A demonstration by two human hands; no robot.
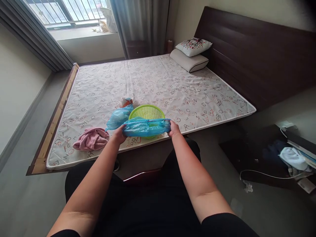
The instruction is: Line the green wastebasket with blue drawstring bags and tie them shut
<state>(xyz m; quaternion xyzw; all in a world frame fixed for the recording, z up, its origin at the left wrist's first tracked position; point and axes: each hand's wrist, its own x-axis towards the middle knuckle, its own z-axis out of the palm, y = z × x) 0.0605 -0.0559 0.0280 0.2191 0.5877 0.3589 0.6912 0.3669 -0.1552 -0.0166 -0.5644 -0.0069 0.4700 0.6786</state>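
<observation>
1. Bedroom with a barred window [86, 10], grey curtains [145, 28] and a bare white mattress [150, 82] printed with black and red letters, backed by a dark brown wooden headboard [251, 52].
2. Near the mattress's closest edge, a crinkled, translucent blue plastic bag [146, 128] is stretched sideways between the person's two bare hands.
3. The left hand [119, 134] grips the bag's left end; the right hand [174, 128] grips its right end, fingers closed on the plastic.
4. Behind and partly below the bag sits a round lime-green perforated plastic basket [146, 112]; whether the two touch cannot be told.
5. Just left of the basket lies a bunched light-blue plastic bag [118, 117], with a small orange-and-white item [127, 102] at its far end, too small to identify.
6. Nearer the left corner rests a crumpled pink cloth [91, 139].
7. By the headboard, a white pillow with a colourful tree print [194, 47] is stacked on a plain pale pillow [189, 60].
</observation>
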